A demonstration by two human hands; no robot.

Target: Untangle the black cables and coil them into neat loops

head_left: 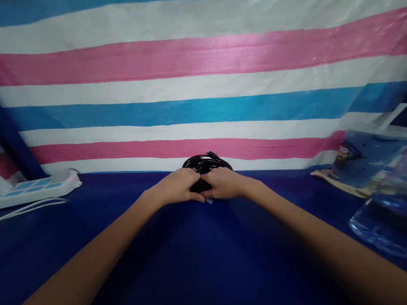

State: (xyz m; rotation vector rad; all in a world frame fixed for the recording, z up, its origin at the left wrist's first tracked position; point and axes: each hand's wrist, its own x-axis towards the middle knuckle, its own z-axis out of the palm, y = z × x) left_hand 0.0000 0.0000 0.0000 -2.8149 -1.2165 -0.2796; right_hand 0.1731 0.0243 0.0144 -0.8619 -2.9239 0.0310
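The coiled black cable (207, 165) lies under both hands' fingertips, against the striped sheet (199, 72).

A coiled black cable (207, 165) is lying on the dark blue worktop (188, 270), right before the striped plastic sheet (199, 72) behind it; a white power strip (18, 190) is sitting far left, a clear plastic bottle (402, 198) far right

left hand (176, 185), right hand (224, 183), coiled black cable (207, 165)
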